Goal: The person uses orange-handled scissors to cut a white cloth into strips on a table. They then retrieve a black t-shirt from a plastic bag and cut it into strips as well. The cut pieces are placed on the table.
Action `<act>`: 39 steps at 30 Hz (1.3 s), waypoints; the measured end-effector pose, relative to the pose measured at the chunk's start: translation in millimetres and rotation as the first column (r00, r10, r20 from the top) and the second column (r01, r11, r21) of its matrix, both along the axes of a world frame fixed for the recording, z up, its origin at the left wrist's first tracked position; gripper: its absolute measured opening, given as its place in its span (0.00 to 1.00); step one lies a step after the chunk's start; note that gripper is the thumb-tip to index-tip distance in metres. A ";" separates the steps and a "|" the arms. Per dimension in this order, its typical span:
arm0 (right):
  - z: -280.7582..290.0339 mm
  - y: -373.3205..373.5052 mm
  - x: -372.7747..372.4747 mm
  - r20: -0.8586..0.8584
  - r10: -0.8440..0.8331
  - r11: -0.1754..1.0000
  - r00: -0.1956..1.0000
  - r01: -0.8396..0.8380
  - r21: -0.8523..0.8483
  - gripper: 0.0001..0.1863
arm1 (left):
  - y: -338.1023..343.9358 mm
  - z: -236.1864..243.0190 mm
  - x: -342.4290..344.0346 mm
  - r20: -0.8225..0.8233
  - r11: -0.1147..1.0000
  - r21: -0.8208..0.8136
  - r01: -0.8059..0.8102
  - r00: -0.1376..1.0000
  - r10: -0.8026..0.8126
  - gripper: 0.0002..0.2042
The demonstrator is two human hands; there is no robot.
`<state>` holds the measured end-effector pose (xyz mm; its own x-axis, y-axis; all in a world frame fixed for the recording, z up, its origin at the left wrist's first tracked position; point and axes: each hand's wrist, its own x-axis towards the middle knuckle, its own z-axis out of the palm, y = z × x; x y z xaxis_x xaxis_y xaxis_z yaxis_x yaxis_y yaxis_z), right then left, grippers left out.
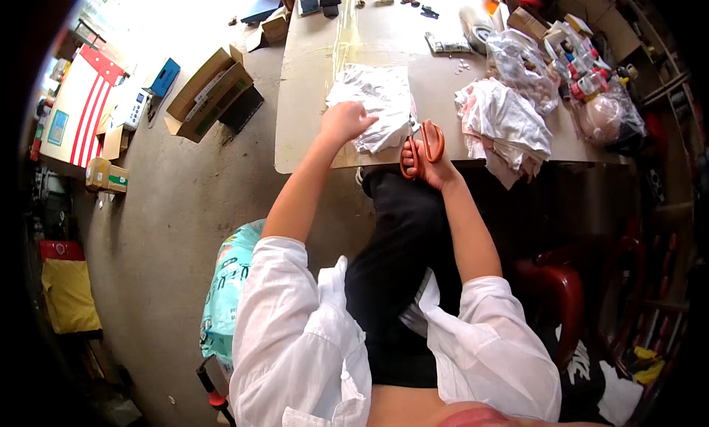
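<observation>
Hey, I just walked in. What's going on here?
A person is working with cloth at a table. Their left hand is curled over a white cloth; whether it grips the fabric is hard to tell. Their right hand holds orange-handled scissors, pointing away from the body, at the cloth's right edge. Farther right, a heap of white and pinkish cloths hangs partly over the table's near edge.

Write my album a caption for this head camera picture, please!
Left hand over white cloth, right hand gripping orange-handled scissors at the table.
</observation>
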<state>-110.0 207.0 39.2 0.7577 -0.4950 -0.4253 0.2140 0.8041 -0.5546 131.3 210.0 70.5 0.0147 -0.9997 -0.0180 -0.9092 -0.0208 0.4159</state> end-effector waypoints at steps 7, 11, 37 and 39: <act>2.0 12.8 23.4 0.043 -0.114 0.992 0.993 0.112 0.056 0.36 | -79.6 -53.0 -32.7 0.050 0.962 -0.267 -0.064 0.996 0.080 0.26; -10.5 9.4 18.4 0.052 -0.173 0.977 0.984 0.165 0.136 0.35 | -90.6 -64.6 -61.0 0.206 0.994 -0.100 -0.047 0.976 0.067 0.31; 13.5 3.2 6.0 -0.237 -0.158 0.980 0.958 0.123 -0.157 0.36 | -21.0 -54.9 -99.2 0.062 0.773 -0.631 -0.060 0.990 0.128 0.08; 11.3 1.7 8.0 -0.236 -0.153 0.982 0.960 0.121 -0.148 0.35 | -17.1 -53.4 -99.4 -0.048 0.751 -0.656 -0.076 0.997 0.059 0.06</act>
